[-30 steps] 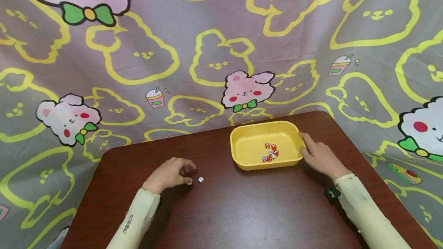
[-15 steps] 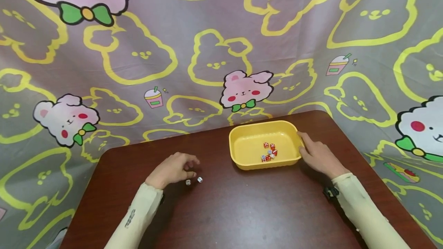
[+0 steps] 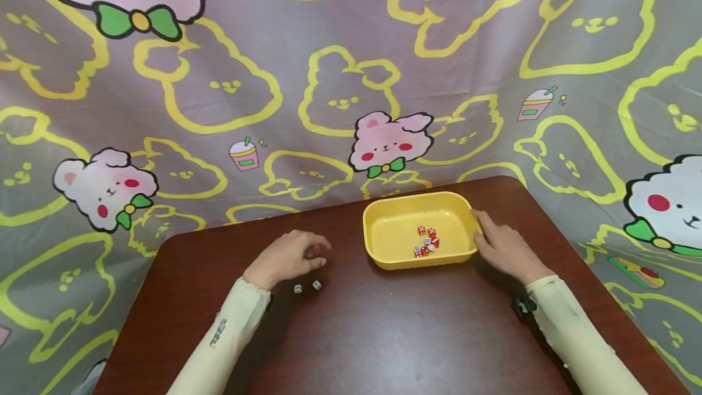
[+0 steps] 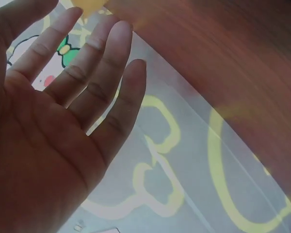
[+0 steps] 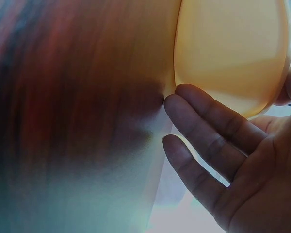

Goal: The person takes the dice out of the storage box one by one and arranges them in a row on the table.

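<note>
Two white dice lie on the table in the head view, the left die (image 3: 298, 289) and the right die (image 3: 317, 285) a short way apart. Above and behind them hovers my left hand (image 3: 287, 255), fingers loosely bent; the left wrist view shows its palm (image 4: 43, 126) bare with the fingers apart. My right hand (image 3: 507, 249) grips the right end of a yellow plastic tray (image 3: 378, 261), thumb at the rim and fingers along the outer wall. Inside the tray, several red dice (image 3: 435, 242) and a few white dice (image 3: 431, 247) sit in a loose cluster.
The dark brown wooden table (image 3: 384, 340) has rounded far corners. Patterned cloth (image 3: 307, 108) with cartoon animals hangs right behind it and along both sides. The tray stands near the far edge.
My left hand has shifted right and away from me, leaving the left white die, earlier partly covered by its thumb, in full sight. The right hand and tray stay in place.
</note>
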`<state>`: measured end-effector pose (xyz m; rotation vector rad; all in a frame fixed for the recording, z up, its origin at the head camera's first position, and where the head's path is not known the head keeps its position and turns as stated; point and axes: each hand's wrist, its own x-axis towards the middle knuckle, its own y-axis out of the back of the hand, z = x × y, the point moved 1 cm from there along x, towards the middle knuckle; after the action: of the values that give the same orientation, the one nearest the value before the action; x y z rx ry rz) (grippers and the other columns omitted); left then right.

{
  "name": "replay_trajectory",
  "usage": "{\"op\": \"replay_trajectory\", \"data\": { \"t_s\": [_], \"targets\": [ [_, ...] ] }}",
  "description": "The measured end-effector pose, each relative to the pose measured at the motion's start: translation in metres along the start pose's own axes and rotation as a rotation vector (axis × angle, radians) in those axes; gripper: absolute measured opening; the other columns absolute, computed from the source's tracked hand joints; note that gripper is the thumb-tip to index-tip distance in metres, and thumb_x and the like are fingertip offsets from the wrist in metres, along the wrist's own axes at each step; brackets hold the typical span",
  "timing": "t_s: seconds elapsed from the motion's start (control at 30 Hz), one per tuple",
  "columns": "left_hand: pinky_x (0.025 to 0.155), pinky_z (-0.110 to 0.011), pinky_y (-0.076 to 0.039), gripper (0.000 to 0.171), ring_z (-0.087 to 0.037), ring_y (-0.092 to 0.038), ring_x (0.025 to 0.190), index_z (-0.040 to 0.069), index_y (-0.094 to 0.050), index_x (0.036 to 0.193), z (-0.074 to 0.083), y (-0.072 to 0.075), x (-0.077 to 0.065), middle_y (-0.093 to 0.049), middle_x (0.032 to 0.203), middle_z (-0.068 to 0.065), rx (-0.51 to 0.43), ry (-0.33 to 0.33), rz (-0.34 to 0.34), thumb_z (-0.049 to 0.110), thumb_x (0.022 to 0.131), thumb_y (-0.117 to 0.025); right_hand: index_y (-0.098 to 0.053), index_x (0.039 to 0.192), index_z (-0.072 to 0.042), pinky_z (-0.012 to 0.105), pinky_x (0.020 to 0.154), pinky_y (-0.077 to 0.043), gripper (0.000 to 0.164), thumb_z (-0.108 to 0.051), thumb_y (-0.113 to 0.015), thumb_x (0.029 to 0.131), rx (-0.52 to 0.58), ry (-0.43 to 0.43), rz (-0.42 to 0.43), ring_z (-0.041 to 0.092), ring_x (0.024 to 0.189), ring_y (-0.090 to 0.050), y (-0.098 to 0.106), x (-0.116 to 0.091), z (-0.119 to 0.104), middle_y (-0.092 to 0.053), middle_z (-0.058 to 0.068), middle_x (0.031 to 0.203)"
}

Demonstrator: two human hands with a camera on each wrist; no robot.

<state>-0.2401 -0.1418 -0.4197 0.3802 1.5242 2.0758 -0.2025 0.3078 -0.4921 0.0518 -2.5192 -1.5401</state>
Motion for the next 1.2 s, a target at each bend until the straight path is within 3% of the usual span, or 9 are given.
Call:
{"op": "replay_trajectory", "data": {
  "t_s": [0.17, 0.6, 0.9, 1.2],
  "targets": [
    [0.071, -0.025, -0.048, 0.023, -0.006, -0.059, 0.077, 0.03, -0.069, 0.109, 0.011, 0.001, 0.011, -0.063, 0.084, 0.017, 0.032, -0.034, 0.001, 0.033, 0.086, -0.07, -0.033, 0.144, -0.009, 0.033, 0.061, -0.041, 0.05, -0.023, -0.045, 0.098, 0.005, -0.004, -0.005, 0.017, 0.063, -0.049, -0.001, -0.001, 0.001, -0.057, 0.004, 0.071],
    [0.073, -0.027, -0.049, 0.028, -0.015, -0.064, 0.086, 0.028, -0.068, 0.115, 0.039, 0.006, 0.032, -0.064, 0.089, 0.015, 0.012, -0.072, 0.003, 0.035, 0.088, -0.069, -0.032, 0.144, -0.012, 0.031, 0.06, -0.039, 0.05, -0.026, -0.043, 0.098, 0.014, -0.013, -0.016, 0.016, 0.062, -0.049, -0.003, -0.001, 0.002, -0.053, 0.002, 0.068],
    [0.076, -0.024, -0.051, 0.029, -0.004, -0.06, 0.081, 0.027, -0.067, 0.117, 0.052, 0.007, 0.052, -0.065, 0.09, 0.016, 0.002, -0.137, 0.003, 0.033, 0.088, -0.069, -0.032, 0.145, -0.011, 0.031, 0.06, -0.039, 0.05, -0.025, -0.044, 0.098, 0.017, -0.019, -0.015, 0.016, 0.061, -0.048, -0.002, -0.001, 0.001, -0.052, 0.002, 0.066],
    [0.075, -0.024, -0.052, 0.031, -0.004, -0.06, 0.077, 0.027, -0.067, 0.119, 0.057, 0.011, 0.066, -0.066, 0.088, 0.013, -0.001, -0.159, -0.026, 0.036, 0.088, -0.068, -0.032, 0.145, -0.009, 0.031, 0.06, -0.039, 0.051, -0.025, -0.045, 0.098, 0.015, -0.014, -0.016, 0.016, 0.06, -0.048, -0.001, 0.0, 0.0, -0.054, 0.002, 0.068]
  ]
}}
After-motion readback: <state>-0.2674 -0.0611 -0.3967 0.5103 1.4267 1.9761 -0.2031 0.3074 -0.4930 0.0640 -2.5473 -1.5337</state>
